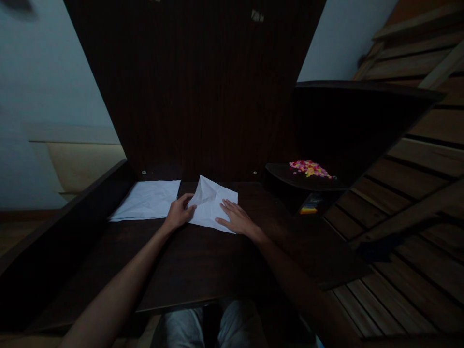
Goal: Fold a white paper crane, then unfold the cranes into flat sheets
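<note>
A creased white sheet of paper (212,203) lies on the dark wooden desk, its far corner lifted a little. My left hand (179,211) pinches the sheet's left edge, thumb on top and the other fingers curled at the edge. Flat on the right part of the sheet rests my right hand (235,217), fingers spread. To the left of my left hand is a stack of white paper (150,199), wrinkled on top.
The desk (203,270) has a raised side board (72,227) on the left and a tall back panel (213,96). On a small corner shelf (279,170) at the right sits a pile of pink, red and yellow pieces (311,168). Below it is a yellow item (308,210). Wooden slats (416,159) stand farther right.
</note>
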The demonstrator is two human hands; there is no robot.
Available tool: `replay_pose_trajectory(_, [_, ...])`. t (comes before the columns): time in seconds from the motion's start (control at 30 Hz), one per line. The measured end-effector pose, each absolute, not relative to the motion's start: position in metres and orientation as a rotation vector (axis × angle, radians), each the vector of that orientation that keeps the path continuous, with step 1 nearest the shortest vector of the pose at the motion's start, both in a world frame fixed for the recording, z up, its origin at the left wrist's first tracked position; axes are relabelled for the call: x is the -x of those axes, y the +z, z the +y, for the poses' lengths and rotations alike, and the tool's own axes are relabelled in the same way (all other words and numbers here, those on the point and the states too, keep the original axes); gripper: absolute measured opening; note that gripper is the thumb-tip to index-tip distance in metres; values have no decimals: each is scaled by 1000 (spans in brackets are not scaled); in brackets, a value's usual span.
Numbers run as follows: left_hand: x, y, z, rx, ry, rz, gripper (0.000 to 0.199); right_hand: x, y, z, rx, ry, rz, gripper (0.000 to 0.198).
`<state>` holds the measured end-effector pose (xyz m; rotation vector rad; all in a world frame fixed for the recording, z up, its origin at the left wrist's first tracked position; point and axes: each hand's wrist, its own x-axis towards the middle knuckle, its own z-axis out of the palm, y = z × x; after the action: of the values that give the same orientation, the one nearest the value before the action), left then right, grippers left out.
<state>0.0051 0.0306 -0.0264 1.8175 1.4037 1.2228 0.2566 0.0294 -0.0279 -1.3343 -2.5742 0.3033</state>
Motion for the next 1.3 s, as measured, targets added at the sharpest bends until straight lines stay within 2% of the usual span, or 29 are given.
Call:
replay_pose_trajectory(0.1, [-6, -25, 28, -1806, 1175, 1384, 50, -258, -28, 30, 1393, 318, -2552, 87])
replay_pose_trajectory(0.23, [-6, -24, 25, -1828, 1143, 1340, 65, -258, -29, 31, 1411, 284, -2510, 85])
replay_pose_trajectory(0.4, [-5, -23, 24, -1823, 1125, 1367, 60, -260, -31, 34, 1411, 238, -2483, 78])
replay_pose_trajectory(0.73, [-4, -17, 22, -1970, 1093, 1466, 53, -270, -26, 36, 1458, 245, -2490, 82])
replay_pose_trajectory(1.07, [-2, -10, 17, -2108, 921, 1498, 69, -267, -30, 38, 1379, 262, -2475, 77])
replay_pose_trajectory(1.3, [-6, -20, 18, -2401, 788, 1398, 71, -267, -31, 40, 1366, 263, -2488, 73])
